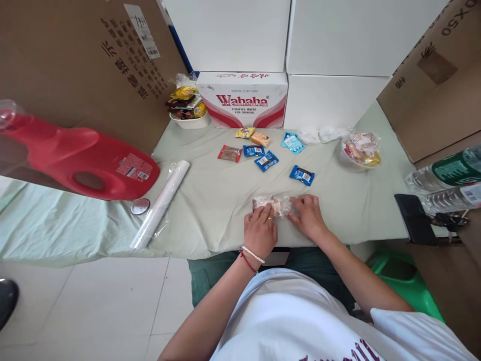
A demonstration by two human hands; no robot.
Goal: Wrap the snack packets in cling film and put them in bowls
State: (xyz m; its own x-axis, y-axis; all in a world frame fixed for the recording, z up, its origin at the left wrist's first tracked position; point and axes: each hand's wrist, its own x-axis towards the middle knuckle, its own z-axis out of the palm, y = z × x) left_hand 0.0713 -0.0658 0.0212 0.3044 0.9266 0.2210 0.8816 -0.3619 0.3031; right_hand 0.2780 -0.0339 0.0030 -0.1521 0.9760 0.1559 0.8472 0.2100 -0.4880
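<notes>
A pinkish-white snack piece (277,204) in clear plastic film lies near the front edge of the cloth-covered table. My left hand (260,229) grips its left part, fingers bent over the top. My right hand (308,214) holds the crinkled clear film (287,203) at the right end, thumb and fingers closed on it. Beyond my hands lie several blue snack packets (266,160), a red-edged packet (229,153), a yellow packet (244,132), an orange-white snack piece (260,139) and light-blue packets (293,142).
A white bowl (355,159) of packaged snacks stands right, another white container (191,121) back left. A red jug (90,160), a white roll (161,203) and a round tin (140,206) lie left. Boxes (244,100) line the back. Bottles (447,168) and a black wallet-like object (415,220) are right.
</notes>
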